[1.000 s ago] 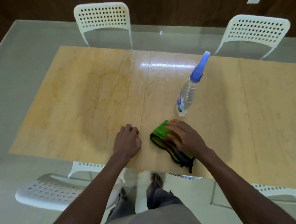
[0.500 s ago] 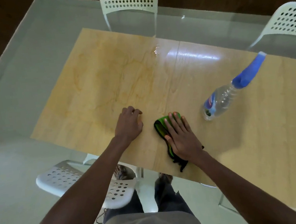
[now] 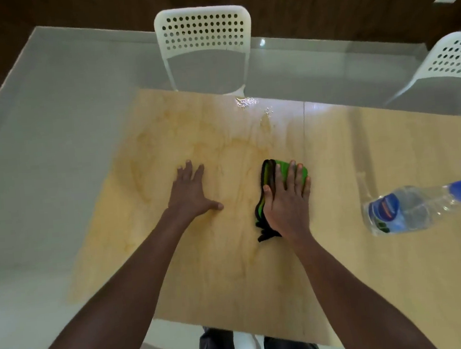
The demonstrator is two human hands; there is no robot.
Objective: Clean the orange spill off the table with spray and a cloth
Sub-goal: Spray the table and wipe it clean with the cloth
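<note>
The right hand has pushed the green cloth farther up the tabletop than a second ago, and its fingers, curled over the cloth then, now lie flat and slightly spread, pressing it down. The left hand has opened from a loose curl to spread fingers braced on the wood. Orange streaks lie just beyond and left of the right fingertips, with wet droplets farther ahead, so wiping is likely midway. The spray bottle stands well to the right of the fingers, untouched.
</note>
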